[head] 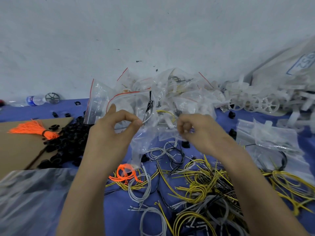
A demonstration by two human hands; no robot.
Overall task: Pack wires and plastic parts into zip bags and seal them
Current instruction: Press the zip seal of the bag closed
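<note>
Left hand point(117, 126) pinches a grey wire point(148, 116) at the zip bag point(144, 142). Right hand point(194, 128), blurred, seems clamped on the bag.

Even, cool light; soft shadows; edges bowed by fisheye, foreground blurred.

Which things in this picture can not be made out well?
All in the head view:
right hand: fingertips motion-blurred, grip unclear.
zip bag: contents veiled by creased, glossy plastic.
sack label: cut off by the right edge.
bottle label: print too small.
</note>
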